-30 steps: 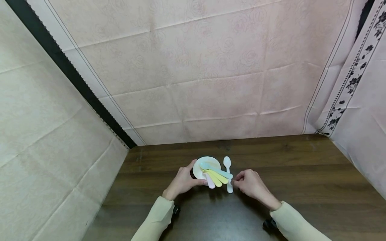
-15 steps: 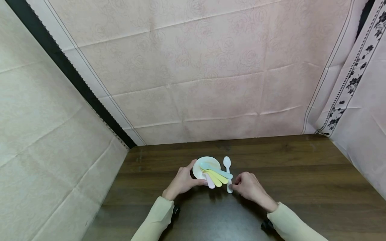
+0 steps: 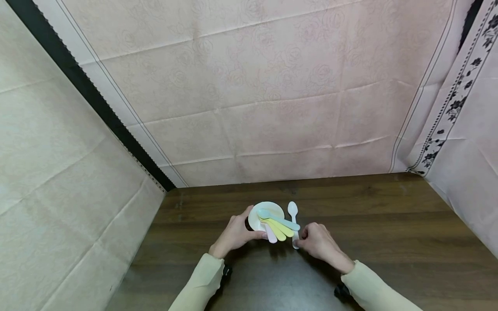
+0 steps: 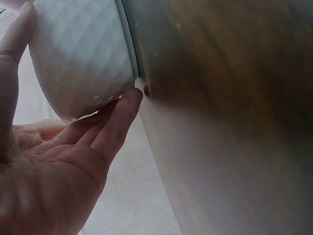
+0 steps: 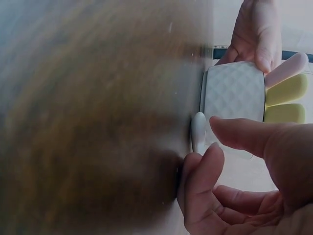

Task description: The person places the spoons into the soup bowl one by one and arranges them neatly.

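Landmark: the white bowl [image 3: 266, 216], sitting on the dark wood table [image 3: 389, 224].

My left hand [image 3: 235, 235] cups the bowl from its left and near side. In the left wrist view the thumb [image 4: 17, 34] and fingertips [image 4: 128, 98] curl round its quilted wall [image 4: 83, 54], so it is held steady on the table, not lifted.

Across the bowl's rim lie several spoons: a blue spoon [image 3: 278, 219] on top, yellow spoons [image 3: 281, 230] under it, and a pink spoon [image 3: 270, 236] nearest me, handles fanning out toward its near right.

The white spoon [image 3: 294, 222] lies flat on the table just to the right of the bowl, scoop end away from me, handle end toward me.

My right hand [image 3: 318, 242] is at that handle end. In the right wrist view the index fingertip [image 5: 205, 161] is down beside the handle tip [image 5: 198, 132] and the thumb [image 5: 239, 134] hovers above it. Pinch is forming but not closed; I cannot tell whether there is contact yet.

Step, as I read it: picking up the last loose spoon. Next move calls for closing thumb and index on the thin handle, getting a fingertip under it off the flat table, and keeping the bowl pinned so the stacked spoons do not slide.
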Available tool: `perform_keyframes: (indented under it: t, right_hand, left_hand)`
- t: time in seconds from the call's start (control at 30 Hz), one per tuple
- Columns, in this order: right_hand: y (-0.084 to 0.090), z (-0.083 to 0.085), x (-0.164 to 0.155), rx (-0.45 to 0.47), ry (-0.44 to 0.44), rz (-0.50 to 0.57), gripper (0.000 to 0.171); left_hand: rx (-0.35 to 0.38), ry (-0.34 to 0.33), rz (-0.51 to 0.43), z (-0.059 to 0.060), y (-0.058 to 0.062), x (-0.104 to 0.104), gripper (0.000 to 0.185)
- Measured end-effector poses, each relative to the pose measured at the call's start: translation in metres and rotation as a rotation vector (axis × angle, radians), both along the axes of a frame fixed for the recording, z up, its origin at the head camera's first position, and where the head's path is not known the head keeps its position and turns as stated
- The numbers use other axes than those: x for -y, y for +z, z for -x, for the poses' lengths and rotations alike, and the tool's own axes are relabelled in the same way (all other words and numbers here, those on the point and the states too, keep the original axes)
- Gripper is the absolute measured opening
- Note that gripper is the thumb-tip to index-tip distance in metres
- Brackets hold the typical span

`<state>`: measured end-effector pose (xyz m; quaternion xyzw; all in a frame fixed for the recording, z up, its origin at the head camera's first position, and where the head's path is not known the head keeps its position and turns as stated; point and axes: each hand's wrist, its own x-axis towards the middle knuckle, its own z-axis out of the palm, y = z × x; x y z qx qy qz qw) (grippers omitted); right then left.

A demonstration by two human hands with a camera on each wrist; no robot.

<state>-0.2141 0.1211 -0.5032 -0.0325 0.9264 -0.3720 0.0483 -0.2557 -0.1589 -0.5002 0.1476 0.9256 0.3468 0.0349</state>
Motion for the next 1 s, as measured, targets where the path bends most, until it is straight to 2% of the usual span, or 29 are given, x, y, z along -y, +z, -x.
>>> perform_keyframes:
  t: [0.37, 0.57, 0.8, 1.0]
  right_hand:
    - [-0.0004, 0.0001, 0.0029, -0.015, -0.012, -0.029, 0.059]
    - [0.0002, -0.0001, 0.0029, -0.006, -0.026, -0.029, 0.051]
    - [0.0012, -0.0020, 0.0051, 0.042, -0.030, 0.022, 0.039]
    - [0.0020, -0.0025, 0.0060, 0.057, -0.032, 0.032, 0.037]
  left_hand:
    - [0.010, 0.007, 0.010, -0.0017, -0.0001, -0.0003, 0.110]
    - [0.017, 0.006, 0.005, -0.0016, 0.0014, -0.0006, 0.111]
    - [0.024, 0.011, -0.008, -0.0022, 0.0030, -0.0009, 0.111]
    - [0.022, 0.013, -0.013, -0.0027, 0.0030, -0.0005, 0.111]
